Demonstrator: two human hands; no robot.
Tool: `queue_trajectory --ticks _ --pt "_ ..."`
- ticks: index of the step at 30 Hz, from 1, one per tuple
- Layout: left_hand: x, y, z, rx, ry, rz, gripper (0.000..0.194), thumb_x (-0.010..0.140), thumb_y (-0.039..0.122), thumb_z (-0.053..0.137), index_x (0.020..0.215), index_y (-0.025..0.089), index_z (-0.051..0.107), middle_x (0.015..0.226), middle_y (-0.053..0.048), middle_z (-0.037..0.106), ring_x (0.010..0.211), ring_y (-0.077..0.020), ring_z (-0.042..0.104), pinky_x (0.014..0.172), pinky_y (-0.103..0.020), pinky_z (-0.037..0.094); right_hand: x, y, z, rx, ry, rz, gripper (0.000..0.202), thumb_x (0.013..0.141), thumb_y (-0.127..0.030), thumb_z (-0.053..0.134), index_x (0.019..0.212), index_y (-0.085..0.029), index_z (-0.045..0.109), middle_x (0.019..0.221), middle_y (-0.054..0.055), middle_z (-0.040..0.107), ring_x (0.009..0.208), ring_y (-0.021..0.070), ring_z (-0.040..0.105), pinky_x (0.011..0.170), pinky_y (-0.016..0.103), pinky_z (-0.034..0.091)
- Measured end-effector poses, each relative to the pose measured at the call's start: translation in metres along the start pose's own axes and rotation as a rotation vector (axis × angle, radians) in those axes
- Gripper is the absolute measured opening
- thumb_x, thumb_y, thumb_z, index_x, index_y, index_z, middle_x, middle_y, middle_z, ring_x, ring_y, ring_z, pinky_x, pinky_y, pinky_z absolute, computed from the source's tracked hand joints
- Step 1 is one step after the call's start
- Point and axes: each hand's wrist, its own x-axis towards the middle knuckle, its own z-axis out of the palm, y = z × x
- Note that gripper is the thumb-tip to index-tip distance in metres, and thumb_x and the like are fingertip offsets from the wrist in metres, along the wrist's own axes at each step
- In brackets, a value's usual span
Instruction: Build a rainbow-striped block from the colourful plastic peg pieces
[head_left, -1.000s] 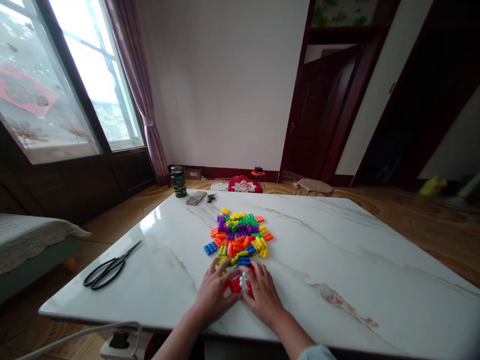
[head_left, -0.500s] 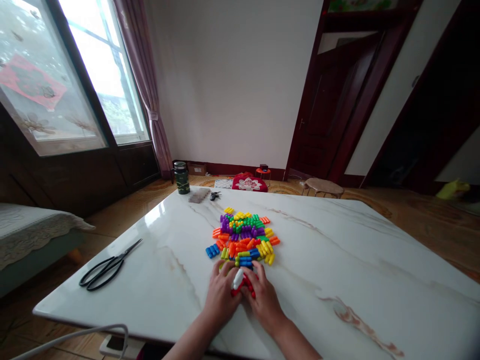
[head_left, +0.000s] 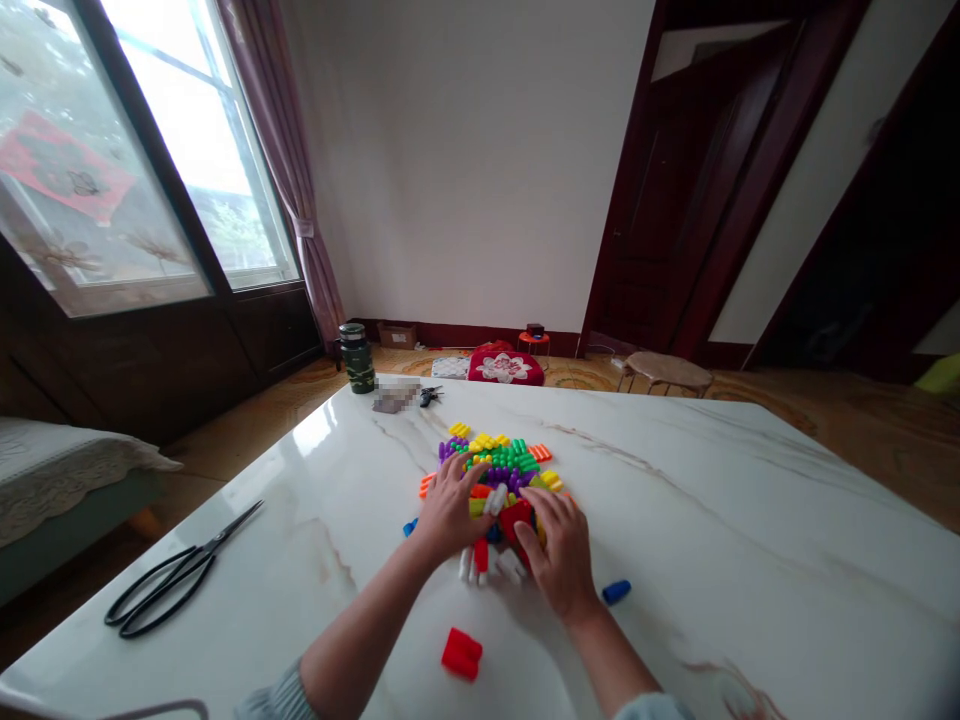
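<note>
A pile of bullet-shaped plastic building blocks in several colours lies on the table, with purple blocks [head_left: 506, 482] and green blocks [head_left: 517, 455] towards its far side. My left hand [head_left: 448, 507] reaches over the pile's near left part, fingers apart, beside a white block [head_left: 496, 499]. At the near right, my right hand [head_left: 561, 548] has its thumb and fingers around a red block [head_left: 516, 522]. Below the hands are blurred white blocks [head_left: 471, 567]. A loose red block [head_left: 462, 654] lies nearer me, and a blue block [head_left: 616, 592] rests right of my right wrist.
Black-handled scissors [head_left: 184, 575] lie on the marble-patterned table [head_left: 720, 500] at left. A camouflage flask [head_left: 356, 358] and a small black object [head_left: 430, 396] are at the far edge, beside a pixelated patch. Beyond stands a stool [head_left: 666, 372].
My hands have moved apart and forward over the pile from the red and white blocks they were cupping. A red block and a blue block now lie loose on the table.
</note>
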Motion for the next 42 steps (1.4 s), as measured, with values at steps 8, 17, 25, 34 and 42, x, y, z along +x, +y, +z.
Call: queue_trajectory --ticks 8,17,25,34,42 --pt "0.073 -0.022 0.004 0.175 -0.198 -0.004 0.047 0.073 0.042 0.067 0.119 0.031 0.063 0.12 -0.006 0.057 0.113 -0.0274 0.051 0.097 -0.041 0.043 -0.013 0.04 0.006 0.027 0.224 0.176 0.037 0.095 -0.045 0.042 0.117 -0.021 0.059 0.116 0.008 0.062 0.11 0.0251 0.053 0.095 0.044 0.041" --pt "0.121 -0.014 0.027 0.361 -0.618 0.175 0.069 0.055 0.038 0.074 0.122 0.036 0.06 0.119 -0.006 0.055 0.111 -0.0321 0.052 0.089 -0.042 0.048 -0.006 0.035 0.005 0.114 0.101 0.195 0.035 0.096 -0.045 0.042 0.115 -0.023 0.06 0.114 0.007 0.061 0.111 0.0243 0.051 0.096 0.043 0.04" --pt "0.118 -0.015 0.031 0.265 -0.575 0.185 0.059 0.06 0.033 0.068 0.118 0.034 0.065 0.107 -0.006 0.062 0.099 -0.0303 0.059 0.087 -0.038 0.047 -0.005 0.036 0.008 0.084 0.081 0.215 0.036 0.097 -0.045 0.039 0.11 -0.023 0.064 0.112 0.008 0.063 0.106 0.0247 0.054 0.093 0.043 0.042" --pt "0.107 -0.014 0.014 0.068 -0.424 0.164 0.063 0.058 0.024 0.067 0.12 0.023 0.062 0.098 -0.007 0.067 0.09 -0.0279 0.062 0.079 -0.035 0.049 -0.004 0.036 0.01 0.075 0.066 0.197 0.036 0.097 -0.045 0.038 0.105 -0.022 0.065 0.109 0.008 0.064 0.105 0.0247 0.054 0.093 0.041 0.042" --pt "0.092 -0.015 -0.012 -0.115 -0.331 0.014 0.052 0.065 0.02 0.062 0.116 0.015 0.062 0.089 -0.006 0.069 0.081 -0.0218 0.063 0.076 -0.031 0.049 -0.003 0.035 0.011 0.094 0.056 0.168 0.037 0.097 -0.047 0.039 0.105 -0.021 0.064 0.106 0.007 0.065 0.103 0.0242 0.054 0.093 0.042 0.041"
